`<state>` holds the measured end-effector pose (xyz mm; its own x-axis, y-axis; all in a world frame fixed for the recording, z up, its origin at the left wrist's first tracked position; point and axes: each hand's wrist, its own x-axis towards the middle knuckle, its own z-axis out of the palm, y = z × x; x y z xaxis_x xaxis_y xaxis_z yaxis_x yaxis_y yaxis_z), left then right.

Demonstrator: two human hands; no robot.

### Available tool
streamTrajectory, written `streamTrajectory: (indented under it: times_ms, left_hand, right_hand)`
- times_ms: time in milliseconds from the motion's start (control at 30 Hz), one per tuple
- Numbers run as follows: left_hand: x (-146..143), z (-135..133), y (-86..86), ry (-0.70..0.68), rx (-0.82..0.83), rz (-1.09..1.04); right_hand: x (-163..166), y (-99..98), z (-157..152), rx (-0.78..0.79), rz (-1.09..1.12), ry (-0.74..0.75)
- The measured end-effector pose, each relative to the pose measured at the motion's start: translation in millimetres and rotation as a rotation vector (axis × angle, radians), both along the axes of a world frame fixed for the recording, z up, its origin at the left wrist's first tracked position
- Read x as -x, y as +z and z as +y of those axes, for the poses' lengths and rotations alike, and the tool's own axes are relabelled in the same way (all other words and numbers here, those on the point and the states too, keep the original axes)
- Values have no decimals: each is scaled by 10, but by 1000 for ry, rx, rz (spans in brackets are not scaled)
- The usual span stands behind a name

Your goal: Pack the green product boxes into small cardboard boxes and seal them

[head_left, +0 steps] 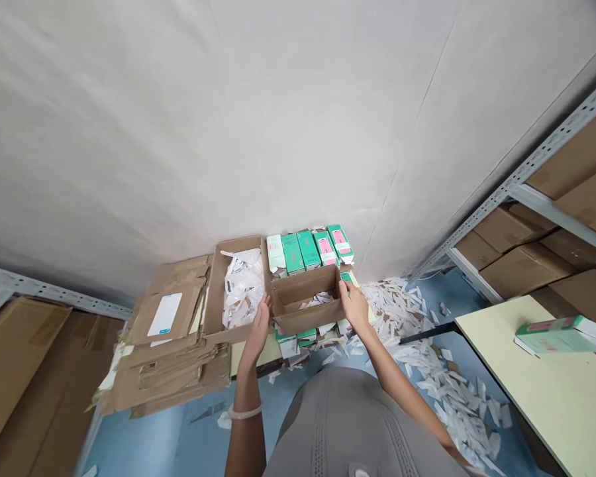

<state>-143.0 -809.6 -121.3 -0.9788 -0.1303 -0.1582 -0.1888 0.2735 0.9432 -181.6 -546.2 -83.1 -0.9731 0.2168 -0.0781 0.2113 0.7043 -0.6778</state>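
Note:
A small open cardboard box (305,317) with a few white paper scraps inside sits on a stack of green packages. My left hand (261,324) presses flat against its left end, fingers stretched up. My right hand (352,303) grips its right end, thumb over the rim. Behind it stands a row of green and pink product boxes (308,249). To the left lies a larger open cardboard box (217,291) filled with white plastic wrappers (242,289).
Flattened cardboard (171,351) is piled at the left. White paper scraps (427,351) litter the blue floor at the right. A pale yellow table (551,391) carries a green box (559,333). Metal shelving (516,185) with brown cartons stands at the far right.

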Motion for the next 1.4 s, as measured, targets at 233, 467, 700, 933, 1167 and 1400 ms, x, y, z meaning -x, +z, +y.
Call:
streamTrajectory:
  times_ms: [233, 467, 700, 933, 1167, 1400]
  left_hand:
    - [-4, 225, -23, 51, 36, -51]
    - [-64, 552, 297, -2, 73, 45]
    - [-42, 1402, 648, -130, -8, 70]
    - [15, 2660, 735, -405, -28, 168]
    - [-283, 4290, 678, -741, -25, 162]
    - [-755, 5822, 435, -1143, -29, 132]
  right_hand:
    - [-122, 61, 70, 125, -45, 19]
    - [-329, 204, 434, 199, 51, 1]
    - [-699, 354, 1186, 236, 157, -142]
    - [-1237, 402, 2293, 241, 232, -390]
    - [-2159, 371, 3575, 192, 224, -736]
    - [-3158, 312, 4496, 141, 149, -1154]
